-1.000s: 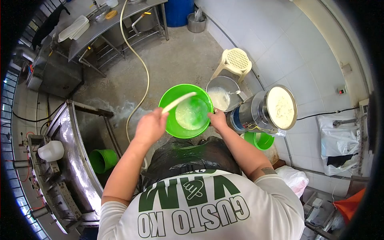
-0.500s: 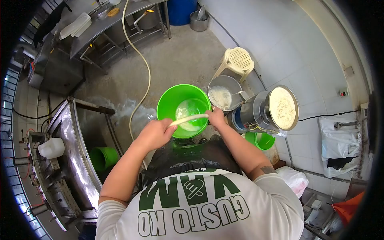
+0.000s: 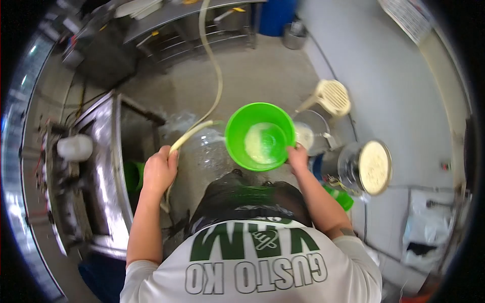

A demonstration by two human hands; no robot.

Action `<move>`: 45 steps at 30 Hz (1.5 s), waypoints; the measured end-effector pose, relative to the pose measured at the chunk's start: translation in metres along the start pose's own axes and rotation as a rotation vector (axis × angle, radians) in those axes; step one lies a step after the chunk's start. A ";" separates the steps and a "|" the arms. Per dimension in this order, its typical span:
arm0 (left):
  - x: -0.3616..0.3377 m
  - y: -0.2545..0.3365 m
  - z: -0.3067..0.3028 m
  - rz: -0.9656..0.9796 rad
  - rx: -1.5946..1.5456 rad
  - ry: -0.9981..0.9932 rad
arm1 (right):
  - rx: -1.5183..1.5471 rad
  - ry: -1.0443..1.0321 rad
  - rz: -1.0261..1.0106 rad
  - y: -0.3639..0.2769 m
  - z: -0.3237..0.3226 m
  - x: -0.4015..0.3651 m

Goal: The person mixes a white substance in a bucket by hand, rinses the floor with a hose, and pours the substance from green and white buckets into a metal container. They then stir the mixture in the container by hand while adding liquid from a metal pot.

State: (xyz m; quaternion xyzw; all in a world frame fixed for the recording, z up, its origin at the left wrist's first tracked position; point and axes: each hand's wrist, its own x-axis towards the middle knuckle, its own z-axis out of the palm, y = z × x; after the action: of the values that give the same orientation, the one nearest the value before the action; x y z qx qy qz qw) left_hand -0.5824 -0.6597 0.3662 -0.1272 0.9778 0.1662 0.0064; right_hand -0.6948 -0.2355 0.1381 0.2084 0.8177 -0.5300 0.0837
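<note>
My left hand (image 3: 160, 171) is wrapped round a pale hose (image 3: 189, 135), whose open end points toward the floor beside the bucket. My right hand (image 3: 298, 157) grips the rim of a bright green bucket (image 3: 235, 136) on its right side. Inside the bucket lies cloudy whitish liquid (image 3: 260, 143). Just beyond my right hand stands a metal pot (image 3: 319, 123) with white contents. To the right, a metal machine (image 3: 339, 164) carries a round bowl full of a pale mass (image 3: 375, 167).
A cream plastic stool (image 3: 334, 97) stands behind the pot. At left is a steel table (image 3: 108, 177) with a white jug (image 3: 75, 148). Wet floor (image 3: 209, 151) shows between hose and bucket. A steel sink bench (image 3: 177, 15) and blue barrel (image 3: 277, 17) stand at the back.
My left hand has moved the hose end out from over the bucket to the left. The camera view has shifted, and the bucket now appears tilted in my right hand.
</note>
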 end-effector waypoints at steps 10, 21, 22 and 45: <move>-0.099 -0.272 -0.001 -0.873 0.080 0.473 | 0.549 -0.238 0.316 -0.021 -0.016 -0.019; -0.106 -0.390 0.054 -0.819 0.375 0.091 | 0.528 -0.210 0.346 0.005 0.014 -0.028; -0.106 -0.431 0.067 -0.666 0.535 -0.025 | 0.514 -0.195 0.337 0.002 0.013 -0.033; 0.087 -0.146 0.219 -0.122 0.253 -0.531 | 1.595 0.280 0.178 -0.005 -0.210 -0.069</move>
State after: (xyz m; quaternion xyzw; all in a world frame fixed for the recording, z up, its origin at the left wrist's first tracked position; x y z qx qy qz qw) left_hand -0.6364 -0.7428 0.1070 -0.1358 0.9454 0.0697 0.2878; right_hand -0.6173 -0.0651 0.2565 0.3340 0.1776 -0.9133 -0.1511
